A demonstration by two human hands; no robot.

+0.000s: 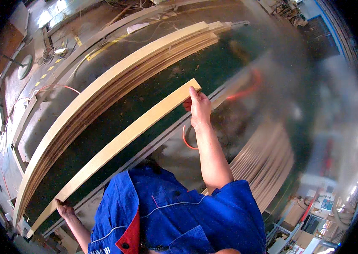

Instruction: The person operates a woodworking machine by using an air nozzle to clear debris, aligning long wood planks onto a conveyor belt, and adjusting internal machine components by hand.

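Note:
A long, pale wooden strip (124, 135) runs slantwise in front of me, over a dark green work surface (90, 142). My right hand (198, 104) grips it near its far right end, thumb on top and fingers curled beneath. Closer to the strip's lower left end, my left hand (63, 208) closes around its edge, with part of the fingers hidden under the wood. Beyond the strip lies a long stack of similar wooden strips (102, 84), apart from the one I hold.
Another pile of wooden strips (267, 156) lies to my right. A metal rail (145, 148) edges the surface near my body. An orange hose (184, 137) loops by my right forearm. Cables (58, 51) lie on the floor at the far left. The right side is blurred.

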